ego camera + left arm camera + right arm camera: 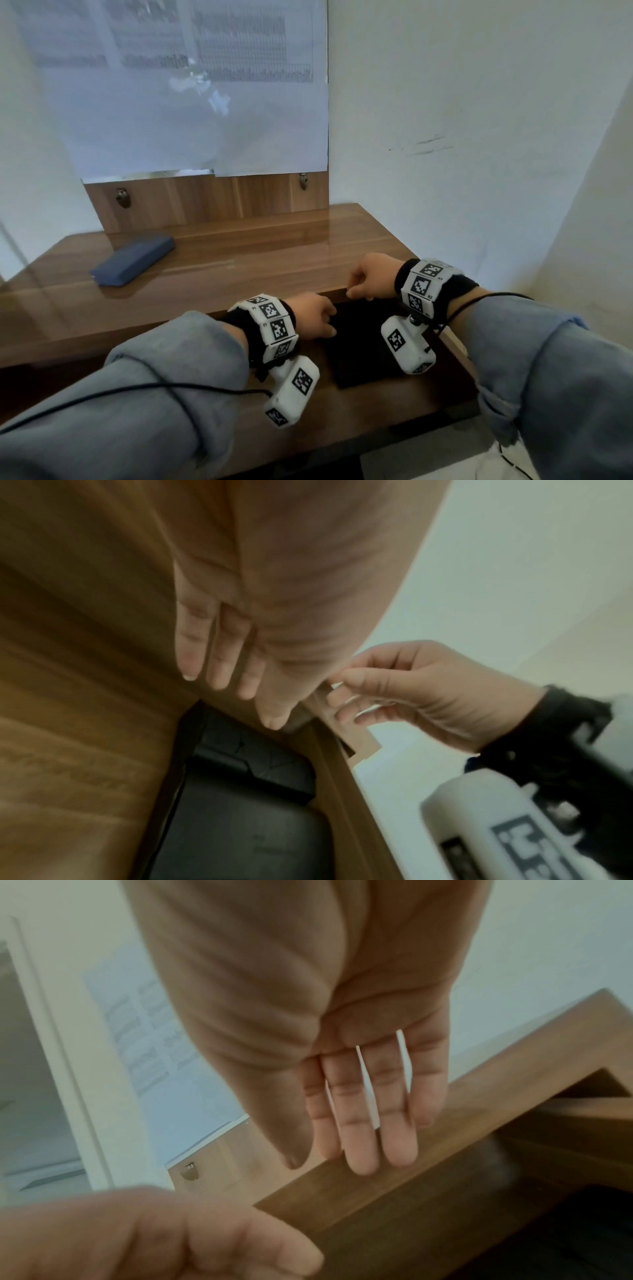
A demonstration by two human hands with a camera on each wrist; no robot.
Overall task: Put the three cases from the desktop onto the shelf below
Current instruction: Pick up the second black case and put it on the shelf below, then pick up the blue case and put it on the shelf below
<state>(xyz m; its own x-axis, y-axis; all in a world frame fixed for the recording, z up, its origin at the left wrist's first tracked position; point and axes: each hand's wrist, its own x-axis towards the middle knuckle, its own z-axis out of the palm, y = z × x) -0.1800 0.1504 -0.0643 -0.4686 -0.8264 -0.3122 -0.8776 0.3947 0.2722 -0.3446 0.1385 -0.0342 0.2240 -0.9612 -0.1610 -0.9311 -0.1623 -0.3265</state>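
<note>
A dark blue case (133, 262) lies flat on the wooden desktop (239, 274), back left. On the shelf below (342, 411) lies a black case (359, 353); in the left wrist view it (240, 831) has what looks like a second black case (260, 761) behind it. My left hand (315, 318) hovers at the black case's far left corner, fingers fairly straight (219, 674), holding nothing. My right hand (370, 277) sits at the desktop's front edge above the case, empty too, its fingers (359, 1137) loosely extended.
A wooden backboard with two metal hooks (122, 198) (303, 180) rises behind the desktop, and a large paper sheet (205, 102) hangs over it. A white wall (479, 137) closes in on the right. Black cables run from both wrist cameras.
</note>
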